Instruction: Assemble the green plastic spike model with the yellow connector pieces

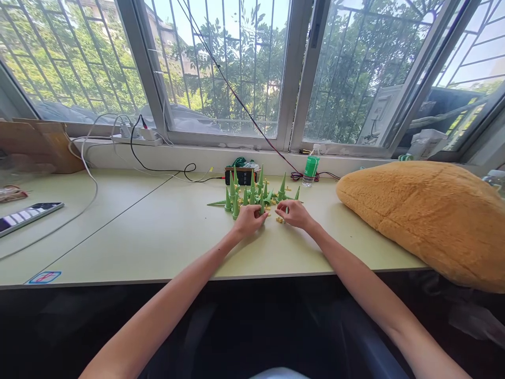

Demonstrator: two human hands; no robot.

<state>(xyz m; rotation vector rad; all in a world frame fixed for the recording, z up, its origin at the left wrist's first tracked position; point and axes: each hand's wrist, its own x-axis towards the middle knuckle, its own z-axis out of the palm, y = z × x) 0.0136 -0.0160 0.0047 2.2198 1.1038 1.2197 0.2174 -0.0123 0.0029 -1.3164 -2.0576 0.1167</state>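
Observation:
Several green pointed cones (235, 206) stand and lie in a cluster on the pale table, with small yellow pieces among them. At the near side of the cluster, my left hand (249, 220) is closed around the base of an upright green cone (262, 203). A short gap to the right, my right hand (294, 213) has its thumb and fingers curled into a pinch; whatever is between them is too small to make out. Just below those fingertips lie loose yellow pieces (280, 220). Another green cone (297, 195) shows behind the right hand.
Behind the cones sits a dark device (240, 176) with a cable. A green-labelled bottle (311, 167) stands near the windowsill. The large orange-brown cushion (422, 216) covers the table's right side. A phone (29, 217) and a white cable (89, 205) lie at left.

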